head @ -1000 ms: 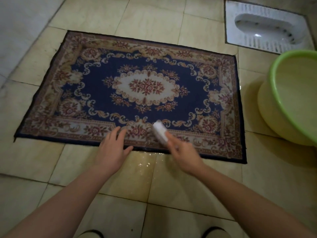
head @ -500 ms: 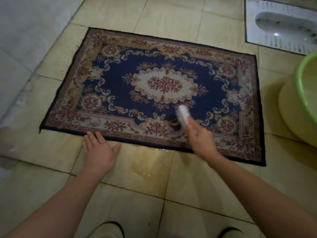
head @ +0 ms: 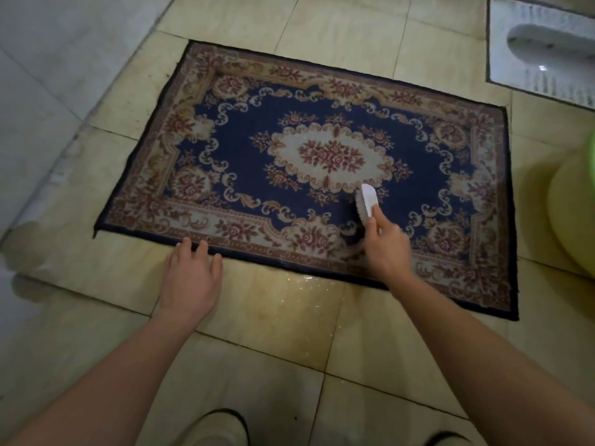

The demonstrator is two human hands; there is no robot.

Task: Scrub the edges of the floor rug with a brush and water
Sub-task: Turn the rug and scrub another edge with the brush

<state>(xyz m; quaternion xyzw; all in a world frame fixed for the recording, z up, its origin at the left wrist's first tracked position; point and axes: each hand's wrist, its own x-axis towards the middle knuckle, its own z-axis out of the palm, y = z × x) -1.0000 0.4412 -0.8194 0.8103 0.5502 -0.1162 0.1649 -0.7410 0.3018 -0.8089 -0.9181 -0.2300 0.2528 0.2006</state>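
Head view: the right hand (head: pixel 386 246) grips a white scrub brush (head: pixel 366 203) that sits on the floor rug (head: pixel 331 156), just inside its near border. The left hand (head: pixel 191 278) lies flat, fingers straight, its fingertips touching the rug's near edge, near a wet patch (head: pixel 299 300) on the tiled floor (head: pixel 257 365).

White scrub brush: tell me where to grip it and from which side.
Grip the white plastic scrub brush by its near end, coming from the near side and above: its bristles face the patterned blue floor rug, its smooth back is up, as the right hand holds it.
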